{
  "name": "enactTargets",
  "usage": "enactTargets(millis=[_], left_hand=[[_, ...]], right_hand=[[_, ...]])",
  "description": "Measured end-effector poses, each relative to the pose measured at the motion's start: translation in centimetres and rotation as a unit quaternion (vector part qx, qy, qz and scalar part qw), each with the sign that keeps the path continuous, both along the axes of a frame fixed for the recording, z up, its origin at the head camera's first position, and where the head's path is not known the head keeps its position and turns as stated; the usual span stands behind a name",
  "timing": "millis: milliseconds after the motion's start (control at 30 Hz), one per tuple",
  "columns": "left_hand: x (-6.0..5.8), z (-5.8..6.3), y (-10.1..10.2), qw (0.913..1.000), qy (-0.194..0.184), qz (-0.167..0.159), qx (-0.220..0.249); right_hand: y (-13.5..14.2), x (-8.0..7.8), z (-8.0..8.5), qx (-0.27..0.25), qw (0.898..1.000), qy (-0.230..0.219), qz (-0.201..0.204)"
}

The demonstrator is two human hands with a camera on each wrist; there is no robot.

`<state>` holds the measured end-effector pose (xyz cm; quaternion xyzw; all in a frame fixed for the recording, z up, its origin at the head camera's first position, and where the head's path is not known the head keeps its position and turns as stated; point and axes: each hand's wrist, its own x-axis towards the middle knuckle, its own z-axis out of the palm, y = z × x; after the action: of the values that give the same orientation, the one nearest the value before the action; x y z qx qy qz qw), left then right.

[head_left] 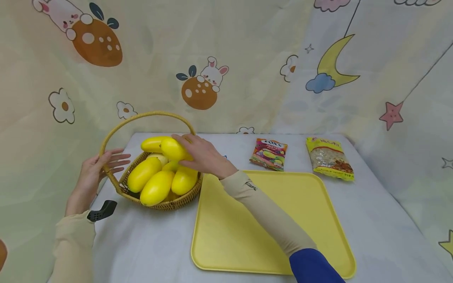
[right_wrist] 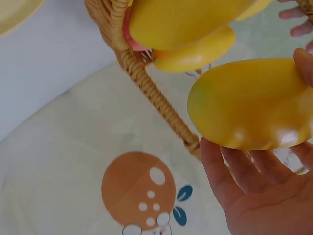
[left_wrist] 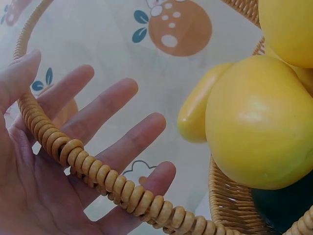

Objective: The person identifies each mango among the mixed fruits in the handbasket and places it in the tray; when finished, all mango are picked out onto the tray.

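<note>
Against the handle (head_left: pixel 152 113) of a wicker basket (head_left: pixel 182 201) rests my left hand (head_left: pixel 88 175), its fingers straight and spread. The left wrist view shows the beaded handle crossing that palm. My right hand (head_left: pixel 205 155) holds a yellow mango (right_wrist: pixel 244 105) above the heap, thumb on one side and fingers on the other. Several more yellow mangoes (head_left: pixel 156 188) fill the basket. A dark green thing (left_wrist: pixel 286 208) lies partly hidden under them in the left wrist view. A pinkish thing (right_wrist: pixel 133 36) shows beneath a mango in the right wrist view.
A yellow tray (head_left: pixel 226 243) lies right of the basket, under my right forearm. Behind it are a candy packet (head_left: pixel 269 154) and a yellow-edged food bag (head_left: pixel 329 159). A patterned curtain (head_left: pixel 247 98) hangs behind the white-covered table (head_left: pixel 141 251).
</note>
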<state>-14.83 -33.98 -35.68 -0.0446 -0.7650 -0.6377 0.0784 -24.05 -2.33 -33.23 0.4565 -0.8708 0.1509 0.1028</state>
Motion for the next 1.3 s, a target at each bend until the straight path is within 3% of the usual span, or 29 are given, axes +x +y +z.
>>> enactTargets(millis=[267,467,600,767,933,1300], left_hand=[[0.1,0.4,-0.1,0.9998,-0.002,0.008,-0.021],[0.3,0.7,-0.1,0.9995,-0.009,0.011,-0.029],[0.4,0.8,0.0,0.9998,-0.014,0.009,-0.014],[0.3,0.7,0.2,0.9999,-0.010,0.003,0.000],[0.2,0.4,0.2,0.9998,-0.006,0.006,-0.017],[-0.1,0.1,0.4,0.9999,0.003,0.011,-0.009]], right_hand=[[4.6,1.4,1.0,-0.071,0.997,0.019,0.004],[7.6,2.0,0.3,-0.062,0.997,0.044,-0.015],[9.1,1.4,-1.4,-0.049,0.997,0.037,-0.035],[9.9,0.5,-5.0,0.004,0.999,0.000,-0.052],[9.5,0.3,-8.3,0.055,0.998,-0.017,-0.020],[8.2,0.1,-10.5,0.095,0.995,0.025,0.012]])
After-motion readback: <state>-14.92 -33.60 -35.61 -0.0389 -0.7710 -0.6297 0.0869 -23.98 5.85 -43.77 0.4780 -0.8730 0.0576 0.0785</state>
